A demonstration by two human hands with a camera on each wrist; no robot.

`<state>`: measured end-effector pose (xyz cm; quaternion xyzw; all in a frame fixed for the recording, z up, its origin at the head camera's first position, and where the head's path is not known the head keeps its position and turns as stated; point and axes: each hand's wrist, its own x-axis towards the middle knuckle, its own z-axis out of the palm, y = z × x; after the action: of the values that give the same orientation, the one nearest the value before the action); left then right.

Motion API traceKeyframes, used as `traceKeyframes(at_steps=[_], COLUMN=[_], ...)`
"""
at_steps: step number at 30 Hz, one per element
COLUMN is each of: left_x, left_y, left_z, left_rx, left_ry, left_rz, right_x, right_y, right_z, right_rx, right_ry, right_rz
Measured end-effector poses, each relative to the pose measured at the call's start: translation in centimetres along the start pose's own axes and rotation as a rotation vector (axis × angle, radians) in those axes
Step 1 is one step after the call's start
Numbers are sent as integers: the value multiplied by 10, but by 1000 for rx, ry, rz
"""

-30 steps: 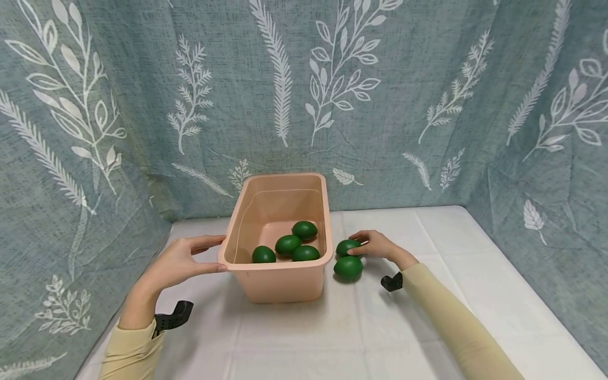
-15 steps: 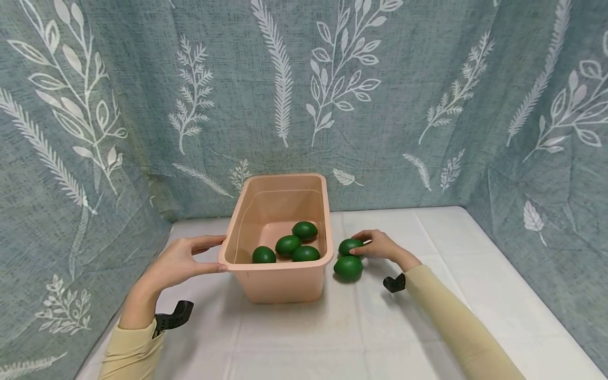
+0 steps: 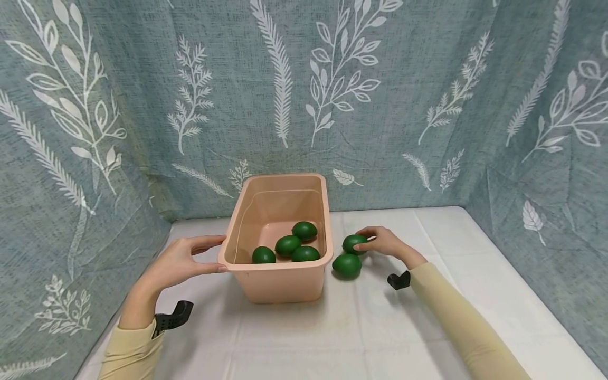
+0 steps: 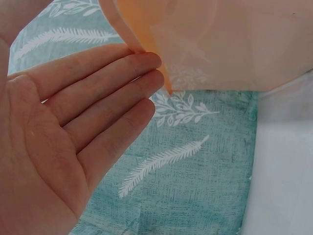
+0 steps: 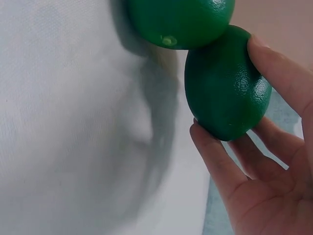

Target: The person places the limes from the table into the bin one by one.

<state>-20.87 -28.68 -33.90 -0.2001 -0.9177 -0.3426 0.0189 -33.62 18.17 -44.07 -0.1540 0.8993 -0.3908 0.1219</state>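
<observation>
My right hand (image 3: 386, 244) holds a shiny dark green lime (image 3: 352, 243) between thumb and fingers, right of the peach plastic bin (image 3: 285, 267). In the right wrist view, the held lime (image 5: 222, 90) is pinched with the thumb on one side and the fingertips on the other. It touches a second lime (image 5: 181, 19), the nearer lime (image 3: 347, 265) on the table in the head view. My left hand (image 3: 177, 264) rests thumb and fingertips on the bin's left side. In the left wrist view, the left hand's fingers (image 4: 112, 93) lie nearly straight against the bin's rim (image 4: 129, 29).
Several limes lie inside the bin, among them a lime (image 3: 304, 230) at the right wall and a lime (image 3: 263, 255) at the front left. A white cloth (image 3: 304, 338) covers the table. A teal leaf-patterned curtain (image 3: 228, 105) closes off the back and both sides.
My right hand has moved slightly right and away from me with the lime it holds, farther from the bin. The nearer lime has shifted slightly. My left hand and the bin have stayed still.
</observation>
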Motion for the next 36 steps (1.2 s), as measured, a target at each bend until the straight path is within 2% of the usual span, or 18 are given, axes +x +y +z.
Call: traceKeyframes(at_steps=[7,13,18,27,36], left_x=[0,-1,-1,-2,-2], left_y=[0,1,1,2,4], left_z=[0,1,1,0,-1], left_rx=[-3,-10,-11,-13,-3], left_ry=[1,-5,-3,-5,-4], left_rz=[0,-2,-9,-10,-9], right_x=[-5,-14,-20,-26,-23], right_y=[1,-10,-26,-63,-100], right_z=[-11,-27,-46,-79,-93], right_rx=[8,16,6,-16,-99], right_ry=[9,38,70,62,70], right_rz=[-40,-61,-49,-82,-142])
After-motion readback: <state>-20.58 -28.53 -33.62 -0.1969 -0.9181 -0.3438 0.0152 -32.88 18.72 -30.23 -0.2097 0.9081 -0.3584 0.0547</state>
